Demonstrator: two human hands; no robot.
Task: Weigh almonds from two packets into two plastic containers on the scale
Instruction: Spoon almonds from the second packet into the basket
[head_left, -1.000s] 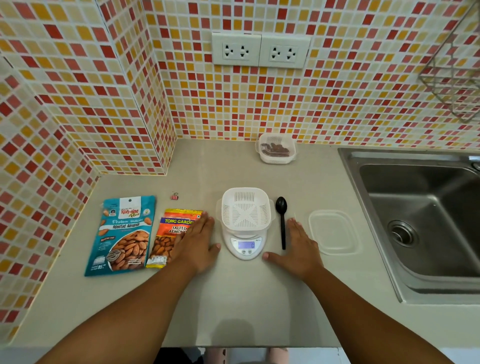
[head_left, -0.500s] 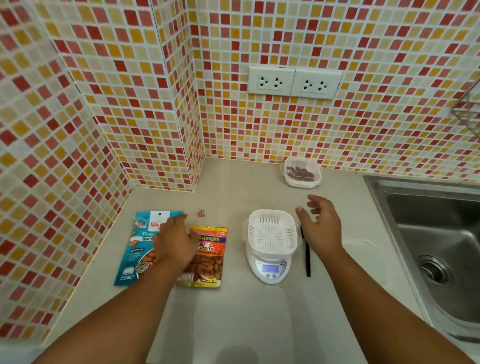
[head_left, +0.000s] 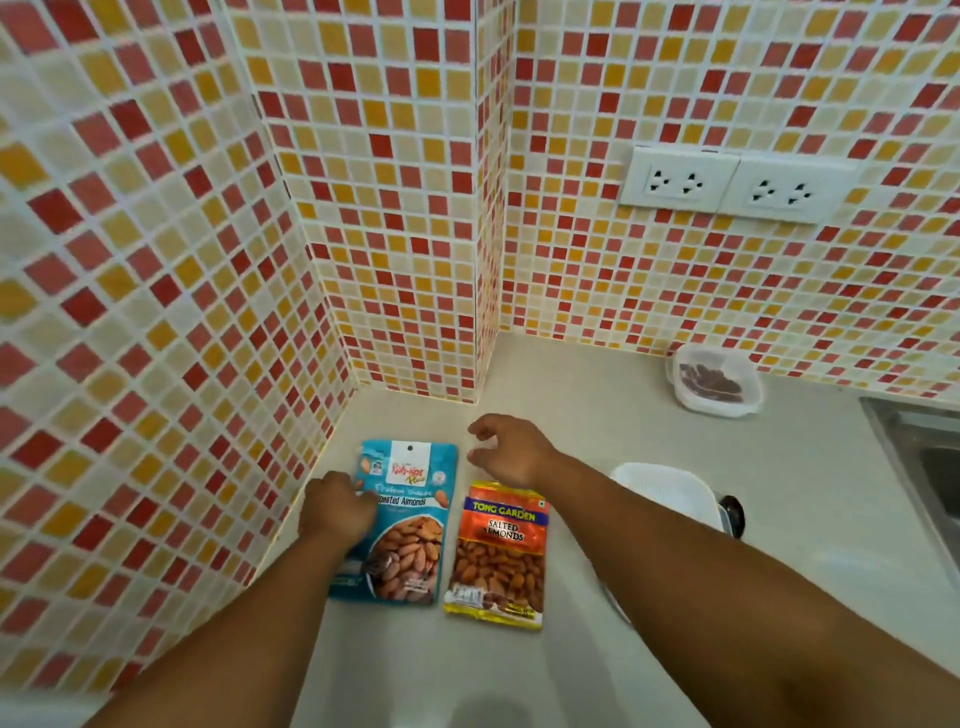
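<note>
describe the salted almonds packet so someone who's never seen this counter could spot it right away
Start at the tiled corner where the walls meet the pale countertop; two flat packets lie side by side in front of it. The salted almonds packet is the right one, just below the right hand. It is orange-red with a yellow edge and a blue Tong Garden band, unlike the blue roasted almonds packet under the left hand.

Head view, downward, close, slightly blurred
</note>
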